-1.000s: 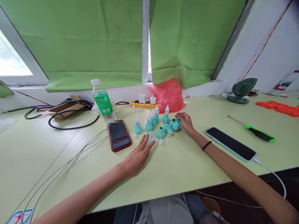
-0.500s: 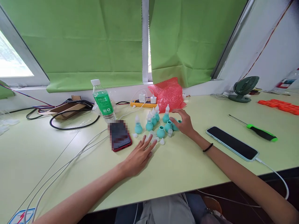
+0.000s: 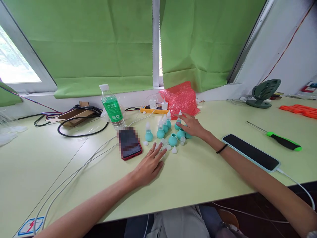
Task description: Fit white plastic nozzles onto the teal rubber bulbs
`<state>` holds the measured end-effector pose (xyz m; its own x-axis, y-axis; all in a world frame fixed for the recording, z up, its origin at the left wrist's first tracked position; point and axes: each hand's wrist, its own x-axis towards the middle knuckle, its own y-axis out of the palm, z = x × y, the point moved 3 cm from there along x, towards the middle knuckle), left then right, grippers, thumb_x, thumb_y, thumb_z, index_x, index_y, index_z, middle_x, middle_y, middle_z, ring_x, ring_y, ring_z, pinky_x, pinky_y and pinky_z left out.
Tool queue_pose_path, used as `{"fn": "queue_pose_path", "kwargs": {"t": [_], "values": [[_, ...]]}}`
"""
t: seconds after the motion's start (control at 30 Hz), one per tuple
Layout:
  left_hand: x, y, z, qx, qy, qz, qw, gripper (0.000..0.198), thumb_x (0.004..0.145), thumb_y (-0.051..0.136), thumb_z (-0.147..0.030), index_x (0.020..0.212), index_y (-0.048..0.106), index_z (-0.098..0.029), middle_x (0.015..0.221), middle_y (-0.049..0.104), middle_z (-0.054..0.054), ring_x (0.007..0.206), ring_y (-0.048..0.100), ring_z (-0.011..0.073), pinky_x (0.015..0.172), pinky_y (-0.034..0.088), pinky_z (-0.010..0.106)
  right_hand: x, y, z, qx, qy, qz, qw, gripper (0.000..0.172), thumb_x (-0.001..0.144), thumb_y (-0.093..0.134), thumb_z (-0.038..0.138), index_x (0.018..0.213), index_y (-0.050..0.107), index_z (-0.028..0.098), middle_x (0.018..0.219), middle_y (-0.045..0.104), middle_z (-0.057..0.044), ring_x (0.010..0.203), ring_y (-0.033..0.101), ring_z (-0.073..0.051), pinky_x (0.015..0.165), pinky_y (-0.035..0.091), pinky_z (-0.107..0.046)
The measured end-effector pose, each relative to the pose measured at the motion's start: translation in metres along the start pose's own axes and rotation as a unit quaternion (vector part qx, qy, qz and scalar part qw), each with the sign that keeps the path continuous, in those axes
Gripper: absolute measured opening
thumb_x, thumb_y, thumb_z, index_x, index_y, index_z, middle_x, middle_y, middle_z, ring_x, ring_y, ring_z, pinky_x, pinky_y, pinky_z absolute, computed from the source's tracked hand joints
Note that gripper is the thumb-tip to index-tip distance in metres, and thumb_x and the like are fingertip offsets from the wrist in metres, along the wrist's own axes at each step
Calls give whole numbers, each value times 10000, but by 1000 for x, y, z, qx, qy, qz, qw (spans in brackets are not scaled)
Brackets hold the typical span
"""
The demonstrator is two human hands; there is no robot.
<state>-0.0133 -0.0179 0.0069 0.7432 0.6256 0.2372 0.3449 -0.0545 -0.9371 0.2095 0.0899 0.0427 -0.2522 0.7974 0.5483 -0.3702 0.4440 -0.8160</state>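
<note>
My left hand (image 3: 149,166) rests flat on the table, fingers spread, its tips beside small translucent plastic pieces (image 3: 174,150). My right hand (image 3: 192,125) reaches over a teal squeeze bulb with a white nozzle (image 3: 177,125). Its thumb and fingers are apart around that bulb; whether they touch it I cannot tell. Several more nozzle-topped bulbs (image 3: 160,133) stand upright to the left, one (image 3: 149,135) apart from the others. Open-necked teal bulbs (image 3: 172,140) sit in front, without nozzles, one partly hidden by my right hand. A small clear cup-shaped piece (image 3: 182,141) lies beside them.
A phone (image 3: 130,143) and a water bottle (image 3: 112,107) are left of the bulbs. Behind lie a power strip (image 3: 158,111) and red bubble wrap (image 3: 182,99). On the right are a charging phone (image 3: 251,152), a screwdriver (image 3: 279,138) and a fan (image 3: 264,94).
My right hand has moved from the open-necked bulbs toward the back, to the nozzle-topped bulb. My left hand stays flat on the table. The whole view has shifted slightly.
</note>
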Motion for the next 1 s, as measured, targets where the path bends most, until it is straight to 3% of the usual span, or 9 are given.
{"fn": "queue_pose_path", "kwargs": {"t": [0.17,0.27,0.37,0.43,0.5,0.57,0.73,0.87,1.0], "values": [[0,-3,1,-18,-34,-17,999,457,854,291,-273,1281,194,-144,1376,111,113,1256,30,232,1007,202,430,9,14,1,-25,28,23,999,452,714,482,417,1111,463,202,986,482,-107,941,410,-291,759,358,-433],[0,-8,-1,-32,-48,-52,997,421,854,288,-285,1254,244,-162,1367,158,100,1259,71,223,1005,204,428,9,-5,9,-60,40,-131,989,494,673,521,366,1120,432,176,1013,435,-120,986,351,-318,775,327,-471],[-1,-16,-5,-54,-54,-104,992,376,839,327,-292,1198,319,-181,1328,256,93,1231,194,211,985,249,398,2,-39,28,-47,9,-313,949,443,685,506,323,1093,413,181,1031,399,-115,999,342,-295,812,300,-474],[-2,-20,-6,-79,-64,-147,984,339,828,354,-297,1145,363,-176,1240,373,102,1157,320,202,942,302,370,-10,-55,45,-5,-45,-360,932,391,686,501,277,1054,406,185,983,417,-105,948,384,-264,779,342,-430],[-4,-23,-4,-113,-84,-178,974,271,834,333,-303,1051,417,-164,1076,492,96,1016,442,185,859,364,337,-24,-58,65,33,-125,-320,939,291,688,471,198,977,431,193,903,450,-84,861,434,-225,707,384,-363],[-5,-23,-2,-151,-105,-184,966,257,853,264,-315,925,454,-159,875,551,64,815,513,155,729,406,293,-40,-45,88,51,-214,-168,961,211,678,430,116,868,478,194,853,472,-63,731,471,-170,614,396,-285],[-1,-16,5,-214,-140,-129,958,366,849,228,-368,607,410,-163,479,466,-28,441,405,84,481,324,212,-78,-5,120,5,-341,91,936,198,671,405,98,782,543,187,825,500,-61,621,469,-135,526,357,-248],[4,-10,8,-279,-144,-72,947,386,816,318,-406,526,372,-159,412,397,-51,390,325,59,427,262,194,-83,0,123,41,-330,121,935,297,689,399,91,923,541,206,884,504,-77,712,495,-153,575,385,-260],[7,-4,14,-439,-188,-53,877,463,819,269,-452,479,364,-152,373,394,-39,351,314,51,387,241,189,-84,-4,124,100,-297,101,944,397,699,385,69,1061,465,211,1013,488,-98,851,503,-175,662,422,-290]]}}
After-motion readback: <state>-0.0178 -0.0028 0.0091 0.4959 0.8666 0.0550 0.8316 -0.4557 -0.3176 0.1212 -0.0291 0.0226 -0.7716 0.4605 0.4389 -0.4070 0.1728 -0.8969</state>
